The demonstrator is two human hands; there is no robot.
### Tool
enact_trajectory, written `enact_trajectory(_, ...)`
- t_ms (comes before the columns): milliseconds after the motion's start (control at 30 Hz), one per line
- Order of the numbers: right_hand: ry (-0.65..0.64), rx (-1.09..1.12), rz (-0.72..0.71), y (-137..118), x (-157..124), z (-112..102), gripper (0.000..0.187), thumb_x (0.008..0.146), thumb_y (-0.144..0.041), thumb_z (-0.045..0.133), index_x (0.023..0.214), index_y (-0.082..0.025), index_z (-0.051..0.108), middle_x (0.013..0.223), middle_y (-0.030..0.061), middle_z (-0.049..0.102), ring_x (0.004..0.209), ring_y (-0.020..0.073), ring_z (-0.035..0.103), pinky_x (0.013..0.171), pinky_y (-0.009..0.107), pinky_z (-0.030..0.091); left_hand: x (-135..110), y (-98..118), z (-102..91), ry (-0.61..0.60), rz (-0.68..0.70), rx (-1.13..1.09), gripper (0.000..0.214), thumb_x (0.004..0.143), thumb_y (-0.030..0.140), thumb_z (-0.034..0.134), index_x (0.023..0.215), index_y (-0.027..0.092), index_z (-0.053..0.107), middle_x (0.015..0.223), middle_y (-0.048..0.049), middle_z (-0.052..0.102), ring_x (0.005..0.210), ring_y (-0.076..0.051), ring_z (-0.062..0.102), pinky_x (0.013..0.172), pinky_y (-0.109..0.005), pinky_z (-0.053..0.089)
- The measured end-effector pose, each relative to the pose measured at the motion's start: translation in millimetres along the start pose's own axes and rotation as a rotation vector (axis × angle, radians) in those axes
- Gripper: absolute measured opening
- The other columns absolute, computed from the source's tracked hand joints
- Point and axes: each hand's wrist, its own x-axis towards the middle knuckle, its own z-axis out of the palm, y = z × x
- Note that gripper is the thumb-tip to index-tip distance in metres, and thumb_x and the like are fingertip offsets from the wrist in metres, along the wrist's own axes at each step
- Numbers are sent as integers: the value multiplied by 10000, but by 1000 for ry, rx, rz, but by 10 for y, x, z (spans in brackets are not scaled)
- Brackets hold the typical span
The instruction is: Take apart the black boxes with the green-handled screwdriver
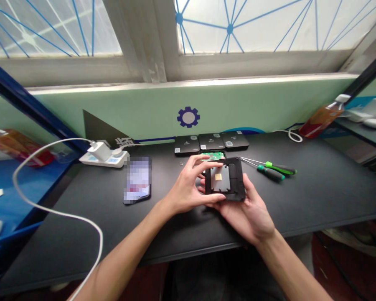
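Above the front half of the black desk, my right hand holds a black plastic housing from below and along its right edge. Inside the housing lies a silver metal plate with a small yellowish pad near its middle. My left hand reaches in from the left, thumb and forefinger gripping the plate's upper and lower edges. Whether the plate sits fully in the housing I cannot tell. Just behind the hands is a green circuit board, partly hidden by them.
Three black boxes line the wall. Two green-handled screwdrivers lie to the right, tiny screws to the left. A phone, a power strip and a white cable occupy the left. A drink bottle stands back right.
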Motion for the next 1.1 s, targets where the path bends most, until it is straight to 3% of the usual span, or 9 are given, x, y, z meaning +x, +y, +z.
enact_trajectory(167, 63, -7, 6, 63, -25, -17, 658, 1082, -764, 544, 1395, -239, 790, 1372, 149, 821, 1378, 422, 728, 1203, 643, 537, 6, -7, 14, 101, 142, 114, 625, 800, 407, 996, 1376, 273, 792, 1678, -177, 470, 1558, -440, 505, 1256, -588, 509)
enact_trajectory(333, 105, -100, 6, 74, -96, -86, 594, 1065, -667, 675, 1520, -287, 705, 1380, 119, 821, 1377, 407, 735, 1208, 646, 535, -22, 65, 6, 142, 250, 211, 609, 780, 366, 966, 1340, 260, 751, 1655, -188, 511, 1538, -456, 502, 1208, -597, 530)
enact_trajectory(433, 148, -158, -52, -3, -145, -93, 594, 1064, -706, 638, 1446, -267, 756, 1350, 140, 831, 1311, 430, 766, 1152, 667, 576, -26, 59, 2, 108, 276, 191, 665, 812, 356, 926, 1423, 253, 684, 1599, -196, 558, 1492, -435, 546, 1232, -594, 507)
enact_trajectory(500, 211, -197, -130, -107, -176, -107, 619, 1069, -750, 575, 1367, -257, 800, 1334, 157, 835, 1250, 446, 788, 1096, 673, 608, -13, 1, 3, 137, 248, 189, 595, 905, 312, 841, 1464, 244, 648, 1515, -182, 620, 1442, -391, 588, 1234, -571, 502)
enact_trajectory(600, 282, -293, -226, -310, -222, -188, 659, 1077, -791, 496, 1394, -299, 800, 1369, 140, 827, 1230, 438, 795, 1079, 656, 618, 13, -154, 12, 235, 119, 310, 283, 1047, 247, 689, 1326, 255, 731, 1346, -142, 688, 1347, -337, 632, 1196, -543, 515)
enact_trajectory(833, 365, -416, -288, -588, -317, -451, 637, 1084, -764, 503, 1353, -278, 815, 1404, 154, 813, 1296, 429, 774, 1143, 637, 593, -3, -520, 57, 61, 16, 357, 191, 1063, 262, 711, 1232, 258, 799, 1509, -133, 651, 1437, -351, 605, 1198, -567, 523)
enact_trajectory(1000, 395, -520, -334, -653, -314, -564, 526, 1049, -669, 655, 1340, -258, 807, 1435, 157, 790, 1322, 418, 750, 1195, 623, 547, -7, -518, 5, 53, -19, 266, 53, 1013, 284, 787, 1012, 246, 823, 1396, -117, 724, 1308, -330, 700, 1155, -514, 543)
enact_trajectory(1100, 343, -703, -355, -730, -260, -592, 570, 983, -626, 784, 1441, -287, 763, 1455, 142, 775, 1347, 412, 721, 1200, 610, 530, 9, -448, -74, 27, -37, 204, 127, 904, 288, 899, 876, 219, 796, 1312, -116, 763, 1213, -322, 740, 1106, -481, 560)
